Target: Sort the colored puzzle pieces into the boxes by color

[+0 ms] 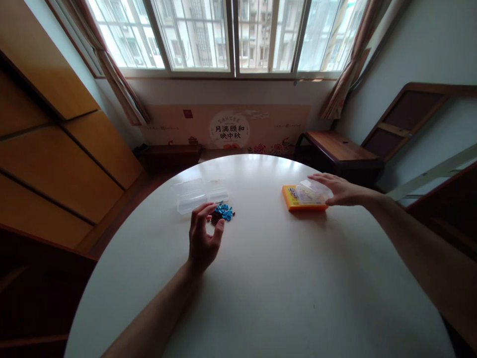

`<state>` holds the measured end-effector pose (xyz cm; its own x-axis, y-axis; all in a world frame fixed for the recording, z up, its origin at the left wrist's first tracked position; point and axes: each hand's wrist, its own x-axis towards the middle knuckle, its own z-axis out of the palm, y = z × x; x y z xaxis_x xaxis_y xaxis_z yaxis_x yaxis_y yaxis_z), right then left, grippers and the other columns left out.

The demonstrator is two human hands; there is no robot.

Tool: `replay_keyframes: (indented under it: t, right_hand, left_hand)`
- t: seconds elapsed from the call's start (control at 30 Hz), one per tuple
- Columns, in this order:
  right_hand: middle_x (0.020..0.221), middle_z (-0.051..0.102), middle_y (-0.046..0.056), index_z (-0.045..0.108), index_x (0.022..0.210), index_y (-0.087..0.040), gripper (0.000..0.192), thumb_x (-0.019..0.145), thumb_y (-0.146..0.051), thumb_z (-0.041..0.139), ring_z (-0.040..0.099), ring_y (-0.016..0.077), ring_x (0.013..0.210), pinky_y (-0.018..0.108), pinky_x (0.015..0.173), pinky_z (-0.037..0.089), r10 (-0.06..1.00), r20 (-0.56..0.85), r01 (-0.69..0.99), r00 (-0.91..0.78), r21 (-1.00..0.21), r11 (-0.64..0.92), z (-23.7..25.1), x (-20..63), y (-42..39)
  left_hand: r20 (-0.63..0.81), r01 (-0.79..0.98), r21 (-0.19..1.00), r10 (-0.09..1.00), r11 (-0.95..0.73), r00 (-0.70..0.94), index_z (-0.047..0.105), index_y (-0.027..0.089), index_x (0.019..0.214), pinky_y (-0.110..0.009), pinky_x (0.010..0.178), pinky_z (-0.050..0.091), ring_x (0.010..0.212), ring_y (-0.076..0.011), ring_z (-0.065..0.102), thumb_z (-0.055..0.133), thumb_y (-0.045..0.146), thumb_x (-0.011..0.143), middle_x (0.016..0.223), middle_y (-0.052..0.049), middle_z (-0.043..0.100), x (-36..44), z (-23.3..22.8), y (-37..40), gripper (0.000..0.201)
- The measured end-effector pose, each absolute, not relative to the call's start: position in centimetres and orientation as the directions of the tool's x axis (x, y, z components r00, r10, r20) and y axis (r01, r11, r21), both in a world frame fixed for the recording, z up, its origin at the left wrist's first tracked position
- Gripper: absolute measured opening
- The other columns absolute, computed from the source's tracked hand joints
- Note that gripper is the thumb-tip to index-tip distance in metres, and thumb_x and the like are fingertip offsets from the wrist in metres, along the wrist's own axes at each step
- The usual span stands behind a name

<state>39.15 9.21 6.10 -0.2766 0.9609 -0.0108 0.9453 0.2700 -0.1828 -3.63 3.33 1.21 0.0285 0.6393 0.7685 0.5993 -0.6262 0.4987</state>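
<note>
Blue glossy bits (224,211) (heaped) | clear plastic box (307,195) | round tabletop (257,268)

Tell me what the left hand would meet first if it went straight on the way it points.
The left hand would probably meet the pile of small blue and dark pieces first, just ahead of it; depth is unclear, so it may already touch them.

Beyond the far edge of the tabletop (261,288), windows (197,32) give daylight; a wooden cabinet (52,169) stands beyond its left edge.
</note>
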Motion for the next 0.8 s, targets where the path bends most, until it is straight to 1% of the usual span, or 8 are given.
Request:
replay_keyframes:
  t: [0.07, 0.13, 0.27, 0.37, 0.47, 0.53, 0.6, 0.8]
  right_hand:
    - [0.14, 0.043, 0.011, 0.041, 0.141, -0.024, 0.082, 0.063, -0.034, 0.065, 0.041, 0.0334, 0.13, 0.049, 0.109, 0.032, 0.947, -0.045, 0.919, -0.317, -0.263, 0.295, 6.4, 39.1, 9.1]
    - [0.131, 0.047, 0.011, 0.048, 0.136, -0.024, 0.075, 0.065, -0.036, 0.067, 0.045, 0.0327, 0.124, 0.047, 0.109, 0.034, 0.937, -0.03, 0.888, -0.347, -0.332, 0.318, 7.1, 38.0, 8.4]
    - [0.127, 0.046, 0.009, 0.051, 0.131, -0.028, 0.064, 0.07, -0.035, 0.069, 0.049, 0.0306, 0.118, 0.048, 0.108, 0.036, 0.884, 0.081, 0.771, -0.461, -0.456, 0.444, 7.8, 32.8, 6.0]
    - [0.128, 0.043, 0.008, 0.047, 0.134, -0.03, 0.067, 0.072, -0.033, 0.073, 0.048, 0.0282, 0.118, 0.046, 0.105, 0.039, 0.826, 0.162, 0.601, -0.54, -0.613, 0.513, 6.5, 27.2, 4.3]
    - [0.125, 0.044, 0.009, 0.042, 0.136, -0.029, 0.071, 0.073, -0.034, 0.074, 0.049, 0.0249, 0.115, 0.042, 0.1, 0.043, 0.78, 0.219, 0.409, -0.586, -0.751, 0.519, 3.9, 22.3, 3.2]
    - [0.124, 0.045, 0.009, 0.043, 0.134, -0.026, 0.073, 0.07, -0.033, 0.077, 0.049, 0.0249, 0.115, 0.041, 0.1, 0.043, 0.76, 0.234, 0.359, -0.606, -0.772, 0.525, 2.1, 20.4, 2.7]
    - [0.125, 0.045, 0.01, 0.043, 0.134, -0.025, 0.073, 0.07, -0.03, 0.077, 0.048, 0.0252, 0.116, 0.041, 0.1, 0.042, 0.758, 0.248, 0.351, -0.603, -0.771, 0.531, 0.8, 19.5, 2.4]
    - [0.124, 0.056, 0.009, 0.046, 0.132, -0.025, 0.073, 0.066, -0.028, 0.078, 0.05, 0.028, 0.114, 0.047, 0.101, 0.034, 0.806, 0.245, 0.494, -0.539, -0.684, 0.538, -0.5, 19.4, 2.0]
  left_hand:
    - [0.769, 0.609, 0.484, 0.637, -0.629, 0.047, 0.055, 0.019, 0.113, -0.038, 0.085, 0.055, 0.105, -0.0221, 0.058, 0.057, 0.022, 0.084, 0.115, -0.009, 0.057, -3.7, 1.2, 3.1, 0.029]
    - [0.773, 0.608, 0.473, 0.631, -0.638, 0.061, 0.055, 0.019, 0.112, -0.039, 0.087, 0.054, 0.105, -0.0218, 0.058, 0.057, 0.021, 0.085, 0.115, -0.008, 0.057, -3.7, 1.4, 2.8, 0.028]
    - [0.786, 0.572, 0.431, 0.602, -0.698, 0.142, 0.053, 0.021, 0.115, -0.041, 0.091, 0.052, 0.109, -0.0237, 0.057, 0.062, 0.024, 0.084, 0.117, -0.01, 0.056, -3.1, 1.9, 2.3, 0.033]
    - [0.739, 0.546, 0.365, 0.592, -0.754, 0.323, 0.048, 0.021, 0.126, -0.047, 0.096, 0.048, 0.118, -0.0293, 0.052, 0.071, 0.035, 0.078, 0.128, -0.015, 0.051, -2.9, 2.1, 1.8, 0.054]
    - [0.597, 0.515, 0.303, 0.581, -0.802, 0.553, 0.043, 0.02, 0.133, -0.05, 0.099, 0.046, 0.123, -0.0329, 0.047, 0.072, 0.044, 0.075, 0.138, -0.018, 0.045, -3.2, 1.6, 1.5, 0.07]
    - [0.507, 0.508, 0.271, 0.57, -0.818, 0.647, 0.045, 0.02, 0.133, -0.049, 0.098, 0.046, 0.119, -0.0315, 0.05, 0.07, 0.043, 0.077, 0.134, -0.017, 0.05, -3.5, 1.1, 1.5, 0.065]
    - [0.452, 0.526, 0.239, 0.573, -0.816, 0.684, 0.048, 0.02, 0.13, -0.048, 0.096, 0.046, 0.112, -0.0294, 0.053, 0.067, 0.038, 0.08, 0.127, -0.014, 0.056, -3.6, 0.7, 1.7, 0.056]
    - [0.383, 0.549, 0.132, 0.553, -0.825, 0.74, 0.051, 0.015, 0.126, -0.047, 0.094, 0.047, 0.106, -0.0282, 0.053, 0.06, 0.031, 0.084, 0.124, -0.014, 0.058, -3.1, 1.0, 2.1, 0.045]
